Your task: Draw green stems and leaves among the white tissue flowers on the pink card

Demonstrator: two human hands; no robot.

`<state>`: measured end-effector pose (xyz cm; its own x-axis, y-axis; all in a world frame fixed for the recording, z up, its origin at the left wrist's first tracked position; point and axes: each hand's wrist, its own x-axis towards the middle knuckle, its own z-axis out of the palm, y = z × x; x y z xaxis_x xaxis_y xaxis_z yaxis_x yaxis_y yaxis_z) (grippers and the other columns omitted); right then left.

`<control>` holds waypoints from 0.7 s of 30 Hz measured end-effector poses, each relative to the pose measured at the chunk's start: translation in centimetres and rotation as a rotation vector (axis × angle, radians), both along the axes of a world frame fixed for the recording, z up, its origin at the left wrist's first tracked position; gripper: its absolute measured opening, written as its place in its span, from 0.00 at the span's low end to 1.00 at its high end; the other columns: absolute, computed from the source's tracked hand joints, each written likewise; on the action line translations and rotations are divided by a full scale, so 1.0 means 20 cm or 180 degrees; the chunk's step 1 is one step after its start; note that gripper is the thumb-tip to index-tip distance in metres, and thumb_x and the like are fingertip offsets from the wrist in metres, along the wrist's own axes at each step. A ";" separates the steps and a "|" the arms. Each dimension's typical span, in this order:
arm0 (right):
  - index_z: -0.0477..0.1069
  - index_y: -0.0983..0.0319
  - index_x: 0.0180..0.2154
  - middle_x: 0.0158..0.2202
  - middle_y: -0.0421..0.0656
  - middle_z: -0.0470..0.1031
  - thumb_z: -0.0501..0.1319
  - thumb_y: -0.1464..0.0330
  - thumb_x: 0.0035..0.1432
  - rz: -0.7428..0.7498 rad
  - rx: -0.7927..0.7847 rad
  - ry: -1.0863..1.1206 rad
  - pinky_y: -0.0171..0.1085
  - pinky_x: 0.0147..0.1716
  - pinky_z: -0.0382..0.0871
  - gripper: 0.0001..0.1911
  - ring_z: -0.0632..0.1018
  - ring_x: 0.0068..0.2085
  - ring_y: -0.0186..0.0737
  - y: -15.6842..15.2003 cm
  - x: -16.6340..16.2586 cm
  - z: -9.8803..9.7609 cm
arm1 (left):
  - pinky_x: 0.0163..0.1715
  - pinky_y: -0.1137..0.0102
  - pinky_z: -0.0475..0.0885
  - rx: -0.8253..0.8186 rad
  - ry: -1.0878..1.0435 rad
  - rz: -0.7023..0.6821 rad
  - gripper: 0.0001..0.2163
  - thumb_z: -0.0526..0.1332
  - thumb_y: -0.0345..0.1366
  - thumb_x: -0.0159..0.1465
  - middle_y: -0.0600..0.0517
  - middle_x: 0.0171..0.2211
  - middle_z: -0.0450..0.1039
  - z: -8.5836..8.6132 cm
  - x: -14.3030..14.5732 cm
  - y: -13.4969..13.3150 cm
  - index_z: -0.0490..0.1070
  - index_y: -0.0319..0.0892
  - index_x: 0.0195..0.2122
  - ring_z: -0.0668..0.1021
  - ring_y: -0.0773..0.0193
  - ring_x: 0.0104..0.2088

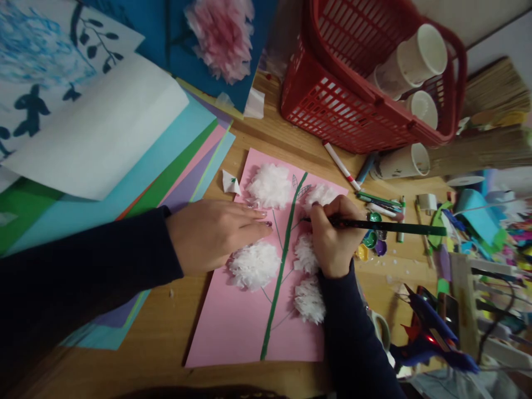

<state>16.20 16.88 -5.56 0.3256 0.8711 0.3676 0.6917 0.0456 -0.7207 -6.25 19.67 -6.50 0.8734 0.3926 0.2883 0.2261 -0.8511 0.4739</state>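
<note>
A pink sheet (233, 327) lies on the wooden table, with several white ruffled paper flowers (255, 265) on it. A thick green painted stem (279, 277) runs up its middle, and thin drawn lines branch off toward the flowers. My right hand (337, 235) grips a dark-handled paintbrush (394, 226), its tip low over the sheet just right of the stem. My left hand (218, 230) rests flat with fingers stretched across the sheet's left side, between two flowers. Right of my right hand sit small paint pots (371, 239) in green, yellow and purple.
A red plastic basket (332, 105) holding paper cups (424, 55) stands at the back. Coloured paper sheets (166, 149) are stacked at left. Markers (341, 166) lie behind the paints. A blue glue gun (436, 338) with a red light and scissors (380, 330) are at right.
</note>
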 end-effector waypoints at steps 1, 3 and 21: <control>0.51 0.59 0.16 0.15 0.31 0.51 0.59 0.78 0.47 -0.0021 0.0034 0.0002 0.32 0.19 0.49 0.18 0.55 0.19 0.28 0.00 0.00 0.00 | 0.57 0.65 0.67 0.0008 -0.0003 0.0001 0.21 0.47 0.18 0.63 0.45 0.51 0.75 0.00 0.00 0.00 0.69 0.36 0.53 0.74 0.60 0.55; 0.51 0.59 0.16 0.15 0.31 0.51 0.60 0.77 0.48 -0.0039 0.0066 -0.0014 0.32 0.19 0.49 0.19 0.55 0.19 0.28 0.00 0.00 0.00 | 0.57 0.65 0.67 0.0015 0.0007 0.0011 0.20 0.47 0.19 0.64 0.46 0.51 0.76 0.01 0.00 0.00 0.70 0.36 0.53 0.74 0.60 0.55; 0.53 0.60 0.16 0.15 0.31 0.52 0.60 0.78 0.47 0.0001 0.0019 -0.0002 0.32 0.18 0.49 0.18 0.55 0.18 0.27 0.00 0.00 0.01 | 0.54 0.65 0.71 0.0192 -0.0099 0.0078 0.20 0.46 0.19 0.64 0.44 0.50 0.76 -0.01 0.01 0.00 0.72 0.35 0.50 0.77 0.60 0.52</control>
